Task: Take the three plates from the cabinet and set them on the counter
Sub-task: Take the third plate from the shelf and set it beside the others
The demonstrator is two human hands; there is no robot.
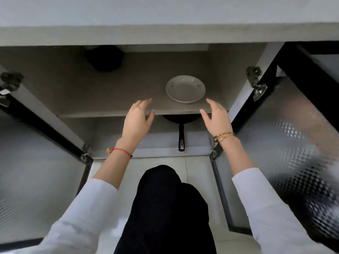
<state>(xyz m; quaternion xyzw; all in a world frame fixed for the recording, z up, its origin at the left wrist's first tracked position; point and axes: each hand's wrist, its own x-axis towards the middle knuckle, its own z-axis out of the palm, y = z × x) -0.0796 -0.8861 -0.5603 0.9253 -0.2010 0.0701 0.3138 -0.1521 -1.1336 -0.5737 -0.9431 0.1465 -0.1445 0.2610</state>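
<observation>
A white plate [185, 88] sits on the shelf [110, 99] inside the open cabinet [244, 99]. It is near the front edge of the shelf and toward the right side. Only this one plate shows here. It may be one plate or a small stack; from above I cannot tell.

Both hands are empty. The left hand [137, 121] is at about 8 o'clock from the plate, with its fingers spread open and its thumb out. The right hand [216, 120] is at about 4 o'clock from the plate, with fingers open too. Neither hand touches the plate. They are just in front of the shelf edge, one on each side.

The plate looks hard and smooth, like china. It will not bend. It could slip, and it would likely break if it fell on the floor. It is probably a bit heavy for its size.

The best place to hold it is the rim, at 9 o'clock and 3 o'clock, with thumbs on top and fingers under. Two hands feel safer than one.

A black pan [181, 129] lies on the lower level, just under the plate, at 6 o'clock. The counter [165, 33] is above, at 12 o'clock.
</observation>
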